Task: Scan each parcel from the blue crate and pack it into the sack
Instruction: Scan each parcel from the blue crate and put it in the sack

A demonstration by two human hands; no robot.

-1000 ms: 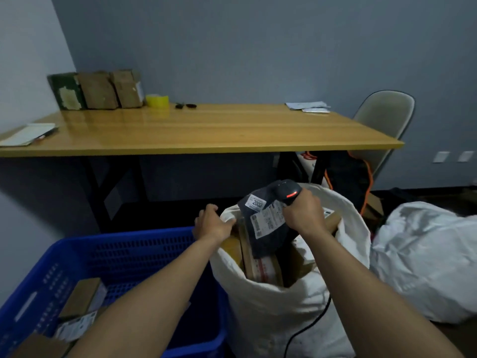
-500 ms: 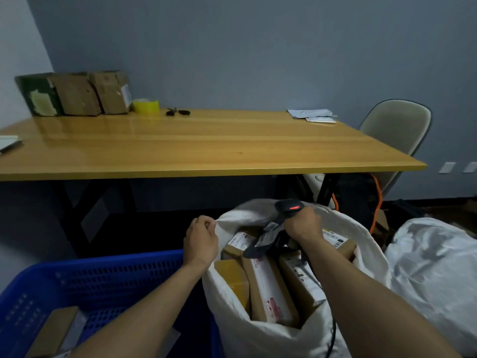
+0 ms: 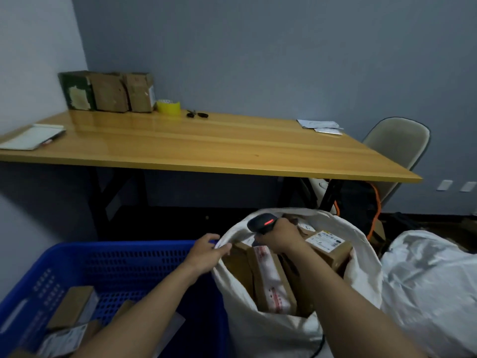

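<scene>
So our white sack sits against the right edge of the crate, stuffed with brown parcels nearly to its rim. Our left hand grips that rim, and our right hand holds the scanner.

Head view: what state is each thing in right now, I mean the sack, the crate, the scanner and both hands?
sack: mouth open, boxes standing inside.
blue crate: holds a few loose parcels.
scanner: red light on, held over the sack.
left hand: grips the sack's rim.
right hand: grips the scanner.
</scene>
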